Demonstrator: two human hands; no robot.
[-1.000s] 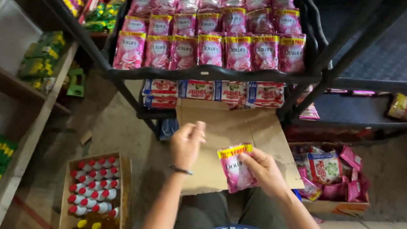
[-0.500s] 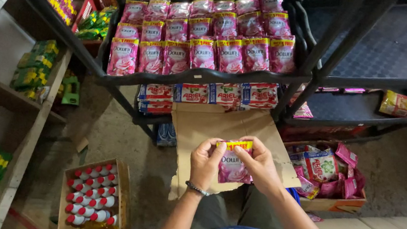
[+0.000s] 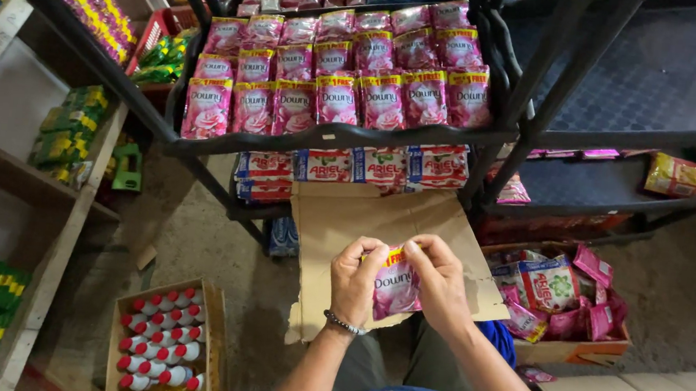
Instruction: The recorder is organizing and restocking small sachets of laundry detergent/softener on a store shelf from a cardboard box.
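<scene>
Where cardboard fronts the far sachet shelf, a pink sachet pinched between left hand and right hand, both gripping.

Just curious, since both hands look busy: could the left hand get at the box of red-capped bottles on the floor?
Probably yes. The left hand pinches the pink sachet together with the right hand, but the bottle box sits open-topped just below to its left with nothing between. It would need to let go first.

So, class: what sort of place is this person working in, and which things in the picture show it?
Probably a small shop or its stockroom. Rows of identical pink sachets fill a dark metal shelf, a cardboard box of red-capped bottles sits on the floor, and both hands, left hand and right hand, hold one pink sachet.
</scene>
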